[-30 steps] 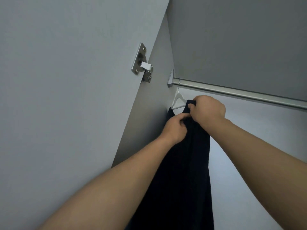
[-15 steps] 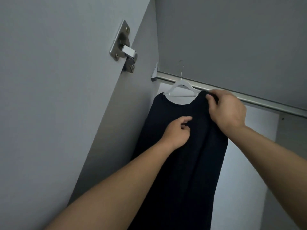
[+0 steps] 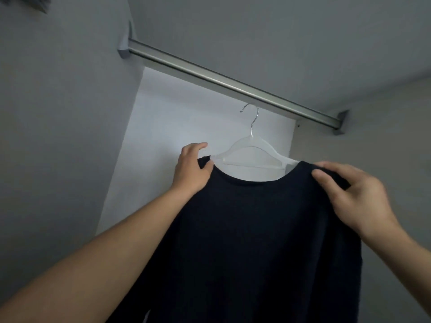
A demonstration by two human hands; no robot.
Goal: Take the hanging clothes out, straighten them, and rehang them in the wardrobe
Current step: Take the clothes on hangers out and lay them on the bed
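A: From the head view, where's the top [image 3: 256, 229]?

B: On the hanger [image 3: 250, 155], off the rail [image 3: 224, 82]. The hook [image 3: 251, 115] sits just below and in front of the rail, not over it. The top is dark and hangs flat, with the neckline centred under the hook.

A: And the hands?

B: The left hand [image 3: 190, 170] grips the left shoulder of the top where the hanger's end goes in, thumb on the front of the cloth, fingers curled behind. The right hand [image 3: 354, 197] pinches the right shoulder, thumb on the front, a fold of fabric bunched under the fingers. Both grips are closed on the top.

A: So which step is this?

B: My guess is straightening at the shoulders, with rehanging to follow. To do it well, I'd pull each shoulder seam outward until it sits squarely on the hanger's ends, and smooth out that bunch under the right hand. Keep the two sides level, or the hanger will tip and the neckline slide off.

A: And the hook?

B: Neither hand is on it, so it may swing. I'd steady the hanger's neck before lifting it to the rail.
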